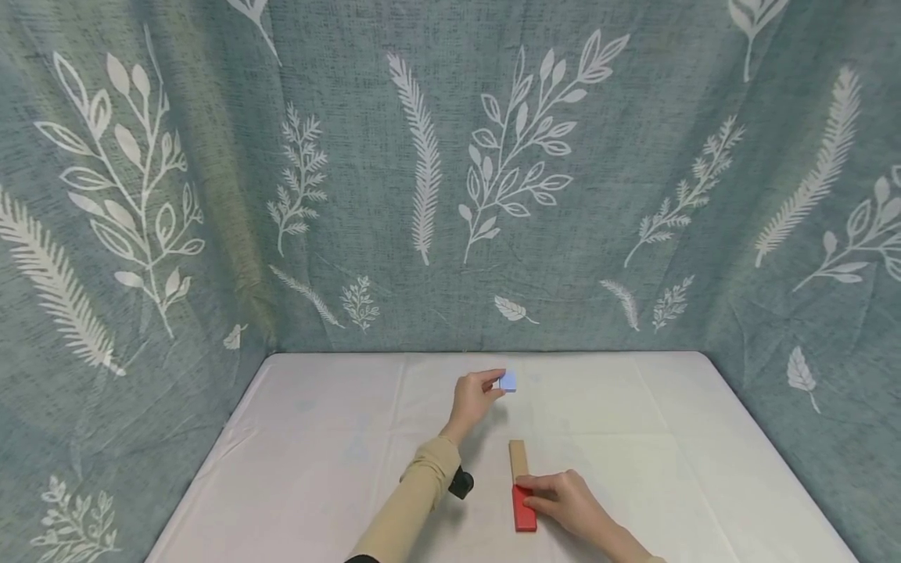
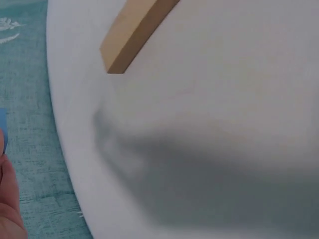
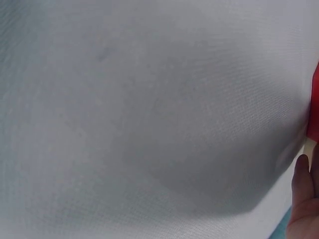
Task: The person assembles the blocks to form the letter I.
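Observation:
Near the far edge of the table, my left hand [image 1: 473,399] pinches a small blue block [image 1: 508,381] between thumb and fingertips. Its shadow falls on the cloth below. The left wrist view catches only a sliver of the blue block [image 2: 3,130] and part of the hand [image 2: 9,199] at its left border. Closer to me, my right hand [image 1: 568,502] holds a red block [image 1: 524,518] with thumb and index finger. The red block's far end meets a long plain wooden block [image 1: 518,460], in line with it. At the right wrist view's edge, the red block [image 3: 314,107] shows partly.
A white cloth [image 1: 633,446] with faint fold lines covers the table. Green-blue curtains [image 1: 450,297] with white leaf prints hang behind it and on both sides. A dark wrist camera [image 1: 461,483] hangs under the left forearm.

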A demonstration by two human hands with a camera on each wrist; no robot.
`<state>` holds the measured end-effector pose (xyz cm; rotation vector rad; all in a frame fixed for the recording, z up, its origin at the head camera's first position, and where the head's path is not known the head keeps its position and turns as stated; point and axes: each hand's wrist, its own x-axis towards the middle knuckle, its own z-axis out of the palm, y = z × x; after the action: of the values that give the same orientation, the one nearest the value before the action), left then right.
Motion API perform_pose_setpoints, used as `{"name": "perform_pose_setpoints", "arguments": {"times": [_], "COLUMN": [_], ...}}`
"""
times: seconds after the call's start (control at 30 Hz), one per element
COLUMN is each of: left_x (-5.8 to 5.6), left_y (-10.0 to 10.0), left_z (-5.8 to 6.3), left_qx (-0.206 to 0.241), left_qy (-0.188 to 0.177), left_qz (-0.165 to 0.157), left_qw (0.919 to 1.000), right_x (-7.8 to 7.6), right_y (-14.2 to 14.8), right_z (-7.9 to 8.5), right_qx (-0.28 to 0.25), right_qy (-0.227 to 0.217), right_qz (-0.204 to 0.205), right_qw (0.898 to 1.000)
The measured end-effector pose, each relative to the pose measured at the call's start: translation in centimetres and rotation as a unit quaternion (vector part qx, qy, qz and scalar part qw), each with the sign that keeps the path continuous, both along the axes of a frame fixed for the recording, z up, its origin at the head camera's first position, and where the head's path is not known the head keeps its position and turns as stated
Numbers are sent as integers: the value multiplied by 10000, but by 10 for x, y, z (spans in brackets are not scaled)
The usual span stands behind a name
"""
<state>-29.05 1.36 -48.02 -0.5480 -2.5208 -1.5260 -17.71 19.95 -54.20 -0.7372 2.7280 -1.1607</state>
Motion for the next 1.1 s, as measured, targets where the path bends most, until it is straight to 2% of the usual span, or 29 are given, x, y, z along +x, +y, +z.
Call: {"name": "perform_pose_setpoints", "arguments": {"times": [0.27, 0.43, 0.57, 0.8, 0.97, 1.1], "left_x": [4, 7, 11, 18, 21, 23], "left_y": [9, 11, 12, 15, 18, 19], "left_z": [-22, -32, -36, -41, -45, -47], "left_qx": [47, 9, -14, -152, -373, -375], "left_qy": [23, 35, 40, -182, -147, -146], "left_qz": [-218, -148, -61, 84, 111, 103], "left_qw": [9997, 9999, 10000, 9997, 9991, 9991], "right_x": [0, 1, 0, 0, 1, 1], "right_y": [3, 3, 3, 3, 3, 3], "right_z": [1, 0, 0, 1, 1, 2], "right_qx": [-15, -74, -91, -164, -111, -98], "right_qy": [60, 213, 307, 273, 277, 266], "right_qz": [17, 115, 154, 173, 135, 96], "right_qw": [10000, 9997, 9994, 9993, 9995, 9996]}}
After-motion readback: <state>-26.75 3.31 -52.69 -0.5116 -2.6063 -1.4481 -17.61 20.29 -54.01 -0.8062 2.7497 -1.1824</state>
